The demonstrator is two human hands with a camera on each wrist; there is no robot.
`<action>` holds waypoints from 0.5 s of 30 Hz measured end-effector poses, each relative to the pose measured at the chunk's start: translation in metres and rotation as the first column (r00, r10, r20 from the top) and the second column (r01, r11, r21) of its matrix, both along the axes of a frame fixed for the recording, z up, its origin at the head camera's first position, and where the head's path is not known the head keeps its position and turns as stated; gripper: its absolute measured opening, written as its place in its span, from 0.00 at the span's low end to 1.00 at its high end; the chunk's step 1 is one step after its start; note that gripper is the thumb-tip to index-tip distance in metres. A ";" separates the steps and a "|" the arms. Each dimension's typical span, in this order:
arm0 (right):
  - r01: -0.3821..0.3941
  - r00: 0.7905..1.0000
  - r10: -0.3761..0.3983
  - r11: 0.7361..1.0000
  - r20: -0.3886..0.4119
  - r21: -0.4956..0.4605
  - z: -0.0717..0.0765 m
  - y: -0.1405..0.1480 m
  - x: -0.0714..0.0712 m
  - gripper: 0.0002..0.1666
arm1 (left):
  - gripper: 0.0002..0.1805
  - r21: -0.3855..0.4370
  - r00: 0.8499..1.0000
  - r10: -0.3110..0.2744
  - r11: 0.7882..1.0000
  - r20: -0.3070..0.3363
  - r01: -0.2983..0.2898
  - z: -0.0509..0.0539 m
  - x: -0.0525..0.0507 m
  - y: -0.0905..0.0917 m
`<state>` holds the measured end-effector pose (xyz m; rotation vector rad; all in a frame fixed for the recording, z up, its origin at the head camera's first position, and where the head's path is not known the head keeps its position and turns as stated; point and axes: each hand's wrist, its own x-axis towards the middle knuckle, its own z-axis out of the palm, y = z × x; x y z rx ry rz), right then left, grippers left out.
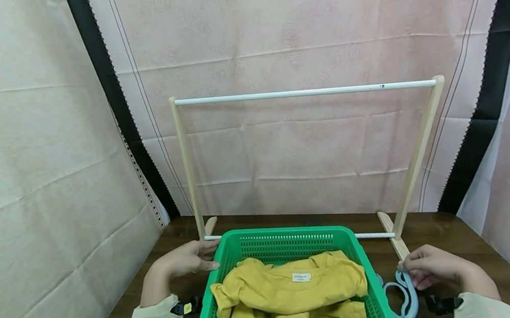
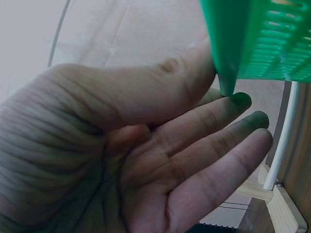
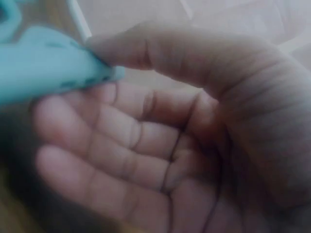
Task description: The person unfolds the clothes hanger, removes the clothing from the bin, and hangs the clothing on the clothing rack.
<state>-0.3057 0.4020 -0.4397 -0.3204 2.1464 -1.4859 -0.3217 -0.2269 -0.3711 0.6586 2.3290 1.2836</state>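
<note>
A green basket (image 1: 285, 232) with a folded yellow garment (image 1: 295, 288) in it stands at the front centre. My left hand (image 1: 186, 260) is at its left rim; in the left wrist view the thumb of the left hand (image 2: 160, 131) lies on one side of the green rim (image 2: 226, 58), with fingertips on the other, fingers fairly straight. To the basket's right, my right hand (image 1: 440, 266) pinches the end of light blue hangers (image 1: 409, 298). The right wrist view shows the blue plastic (image 3: 48, 68) between thumb and forefinger of the right hand (image 3: 160, 126), slightly blurred.
Behind the basket stands a rack with pale wooden posts (image 1: 414, 164) and a white top rail (image 1: 304, 93). Its right foot (image 1: 394, 240) reaches toward my right hand. Pale cloth (image 1: 282, 156) with black bands hangs around the brown table (image 1: 456, 237).
</note>
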 end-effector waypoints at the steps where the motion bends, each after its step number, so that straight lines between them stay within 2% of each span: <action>1: -0.006 1.000 0.006 1.000 -0.009 -0.007 0.002 0.000 0.000 0.16 | 0.40 0.004 1.000 0.000 1.000 0.004 0.000 0.000 0.000 0.000; 5: -0.016 0.997 0.014 1.000 -0.073 -0.017 0.011 0.000 0.001 0.17 | 0.40 0.001 1.000 -0.001 1.000 0.001 0.001 -0.001 0.001 0.000; 9: 0.008 0.988 -0.005 1.000 -0.157 0.017 0.022 -0.003 0.004 0.17 | 0.40 -0.004 1.000 0.005 1.000 0.000 -0.005 -0.002 0.001 0.000; 11: 0.025 0.978 -0.017 0.999 -0.210 0.036 0.028 -0.006 0.005 0.18 | 0.40 -0.005 1.000 0.009 1.000 0.003 -0.009 -0.001 0.001 0.000; 15: 0.116 0.946 -0.086 0.990 -0.314 0.079 0.042 -0.011 0.009 0.19 | 0.39 -0.002 1.000 0.014 1.000 0.007 -0.014 0.000 0.001 0.000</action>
